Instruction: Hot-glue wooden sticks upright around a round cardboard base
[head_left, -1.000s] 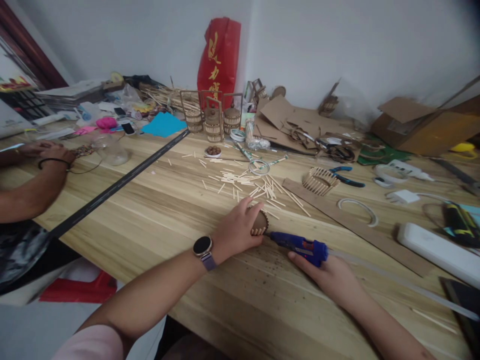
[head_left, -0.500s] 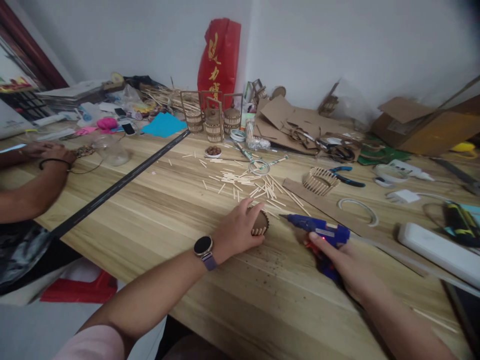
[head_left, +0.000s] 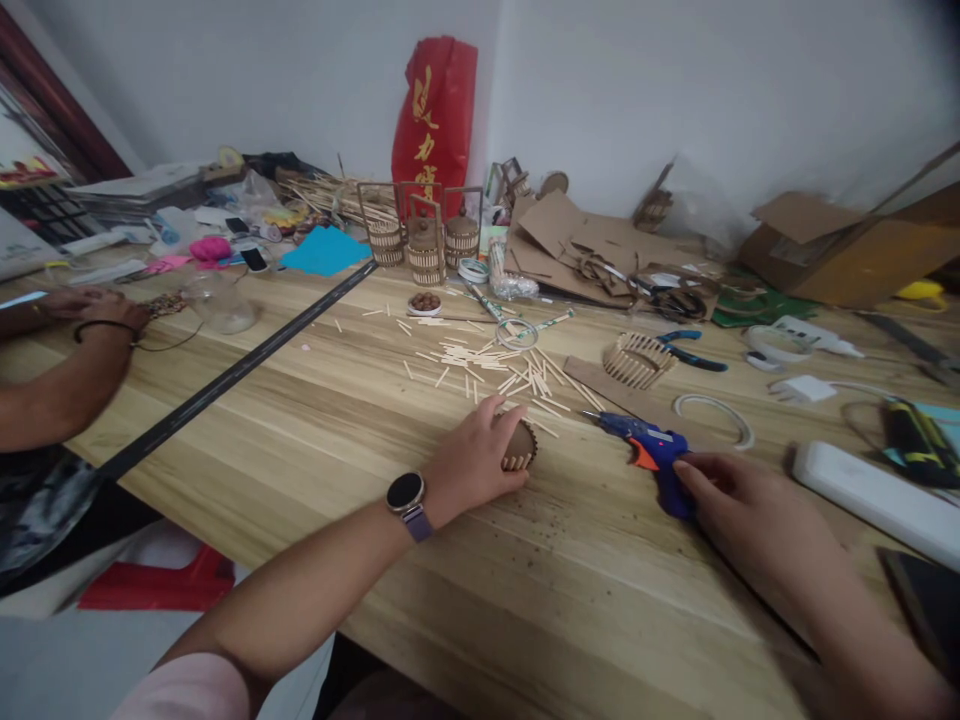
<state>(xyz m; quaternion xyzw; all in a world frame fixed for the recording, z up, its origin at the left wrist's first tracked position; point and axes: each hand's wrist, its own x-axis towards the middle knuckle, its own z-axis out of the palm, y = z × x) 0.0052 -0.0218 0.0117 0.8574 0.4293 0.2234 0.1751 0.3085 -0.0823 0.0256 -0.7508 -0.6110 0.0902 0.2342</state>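
In the head view, the left hand (head_left: 474, 455) rests on the wooden table (head_left: 450, 600), its fingers bent around a round brown piece (head_left: 520, 438) and grasping it, thumb at the near edge and other fingers across the top. The piece, partly covered by the hand, sits in front of the person; being round, it shows no clear long axis, and short pale pegs (head_left: 516, 463) stand along its near side. To the right of it, well apart, is a blue glue gun (head_left: 626, 428) with an orange trigger (head_left: 643, 456). The gun's long axis runs slantwise, the nozzle (head_left: 592, 414) pointing left and slightly away from the person, the handle coming back toward the right hand (head_left: 750, 510). That hand's thumb and fingers are bent at the back of the handle, meeting it; whether they grasp it or only touch it, I cannot tell. Beyond the nozzle lie scattered loose sticks (head_left: 469, 355) and a ring of upright sticks (head_left: 637, 362), with pliers (head_left: 697, 360) just beside it. Against the wall, a red bag (head_left: 446, 100) carries gold Chinese characters in a column; the middle one reads 力, and the lowest is partly hidden by the lantern handles (head_left: 425, 198).
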